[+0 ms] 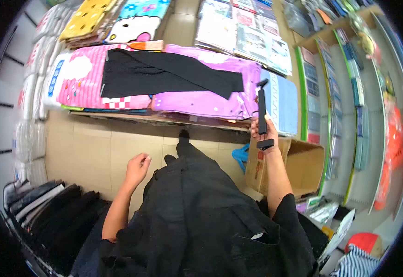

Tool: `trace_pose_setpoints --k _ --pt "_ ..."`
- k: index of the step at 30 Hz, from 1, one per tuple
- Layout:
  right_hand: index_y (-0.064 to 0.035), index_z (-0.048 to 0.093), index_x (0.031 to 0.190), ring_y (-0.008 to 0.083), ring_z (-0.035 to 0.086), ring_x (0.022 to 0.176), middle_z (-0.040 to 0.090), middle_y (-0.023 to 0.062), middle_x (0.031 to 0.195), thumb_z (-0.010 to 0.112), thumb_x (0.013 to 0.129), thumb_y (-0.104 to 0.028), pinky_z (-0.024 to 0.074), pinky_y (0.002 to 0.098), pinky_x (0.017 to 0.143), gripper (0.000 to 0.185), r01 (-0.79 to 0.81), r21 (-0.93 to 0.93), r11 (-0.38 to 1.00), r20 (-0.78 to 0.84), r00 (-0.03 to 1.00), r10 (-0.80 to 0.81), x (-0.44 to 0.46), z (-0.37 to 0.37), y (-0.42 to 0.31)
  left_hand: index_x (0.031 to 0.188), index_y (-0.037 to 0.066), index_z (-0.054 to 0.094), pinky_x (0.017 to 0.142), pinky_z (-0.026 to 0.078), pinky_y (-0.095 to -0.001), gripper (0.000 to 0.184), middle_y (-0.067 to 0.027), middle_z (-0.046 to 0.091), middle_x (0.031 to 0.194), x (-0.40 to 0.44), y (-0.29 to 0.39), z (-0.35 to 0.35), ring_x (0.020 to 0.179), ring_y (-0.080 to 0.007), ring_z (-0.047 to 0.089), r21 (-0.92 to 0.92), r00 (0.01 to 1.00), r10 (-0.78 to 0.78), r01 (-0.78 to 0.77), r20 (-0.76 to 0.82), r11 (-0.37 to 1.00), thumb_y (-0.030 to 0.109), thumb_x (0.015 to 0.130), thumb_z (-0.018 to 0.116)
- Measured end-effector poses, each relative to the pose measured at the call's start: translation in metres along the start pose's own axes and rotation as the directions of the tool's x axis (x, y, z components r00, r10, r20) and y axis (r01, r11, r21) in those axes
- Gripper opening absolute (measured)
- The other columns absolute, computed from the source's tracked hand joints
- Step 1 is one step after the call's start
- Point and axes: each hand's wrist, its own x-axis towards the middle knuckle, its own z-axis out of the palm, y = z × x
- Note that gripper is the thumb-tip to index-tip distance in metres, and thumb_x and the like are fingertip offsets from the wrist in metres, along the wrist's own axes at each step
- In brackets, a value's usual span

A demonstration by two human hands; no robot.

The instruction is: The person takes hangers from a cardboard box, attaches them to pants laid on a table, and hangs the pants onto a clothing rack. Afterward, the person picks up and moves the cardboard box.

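Observation:
Black folded trousers (164,74) lie across a pink striped stack (81,83) and a purple patterned one (192,104) on the low display. My right hand (266,131) is closed round a black hanger with clips (262,111), held upright at the display's front edge, just right of the trousers. My left hand (138,167) hangs over the floor, away from the display, its fingers curled together; I cannot make out anything in them.
A cardboard box (303,166) stands below my right hand, a blue bag (241,157) beside it. Shelves with packages (340,101) line the right side. Dark clothes (63,217) hang at the lower left, and wrapped white packs (30,101) are stacked at the left.

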Motion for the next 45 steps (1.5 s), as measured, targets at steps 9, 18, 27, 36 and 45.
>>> trace_pose_setpoints --k 9,18,27,36,45 --pt "-0.0041 0.067 0.094 0.0181 0.069 0.071 0.072 0.0139 0.088 0.06 0.095 -0.045 0.0551 0.0299 0.068 0.041 -0.18 -0.242 0.954 0.397 0.878 0.266 0.103 0.156 0.03 0.098 -0.001 0.067 0.069 0.055 -0.0373 0.021 -0.0167 0.067 0.09 0.052 0.051 -0.067 0.081 -0.0297 0.067 -0.021 0.997 0.06 -0.061 -0.057 0.998 0.019 0.097 0.06" --pt "-0.0049 0.067 0.095 0.0117 0.062 0.07 0.072 0.0108 0.09 0.063 0.094 -0.045 0.0503 0.0246 0.066 0.041 -0.227 -0.315 0.922 0.456 0.816 0.356 0.204 0.216 0.049 0.097 0.0 0.067 0.067 0.055 -0.0381 0.021 -0.0165 0.067 0.089 0.113 0.045 -0.123 0.078 -0.0302 0.066 0.098 0.992 -0.11 0.116 -0.065 0.988 0.02 0.097 0.06" --pt "0.0 0.068 0.1 0.0114 0.061 0.063 0.073 0.0191 0.091 0.048 0.093 -0.031 0.0453 0.0244 0.053 0.037 -0.345 -0.238 0.908 0.453 0.787 0.418 0.256 0.236 0.043 0.097 0.001 0.066 0.07 0.054 -0.0389 0.022 -0.0164 0.067 0.092 0.16 0.053 -0.144 0.08 -0.0325 0.066 0.103 0.987 -0.16 0.163 -0.031 0.981 0.021 0.097 0.06" --pt "0.0025 0.067 0.103 0.0188 0.069 0.073 0.073 0.0102 0.084 0.054 0.09 -0.026 0.0571 0.0342 0.068 0.033 -0.59 -0.048 0.806 0.413 0.723 0.554 0.272 0.288 0.055 0.115 0.007 0.064 0.089 0.051 -0.0402 0.036 -0.013 0.066 0.113 0.227 0.096 -0.173 0.103 -0.0329 0.064 0.257 0.95 0.299 -0.313 0.094 0.914 0.029 0.089 0.073" --pt "0.0056 0.063 0.107 0.0272 0.071 0.085 0.072 0.0179 0.098 0.051 0.093 -0.024 0.0583 0.0419 0.084 0.035 -0.597 0.073 0.799 0.398 0.752 0.525 0.254 0.403 0.053 0.122 0.007 0.06 0.091 0.049 -0.0398 0.055 -0.0094 0.064 0.115 0.294 0.107 -0.24 0.108 -0.0265 0.062 0.258 0.614 0.786 -0.772 0.069 0.581 0.036 0.079 0.078"
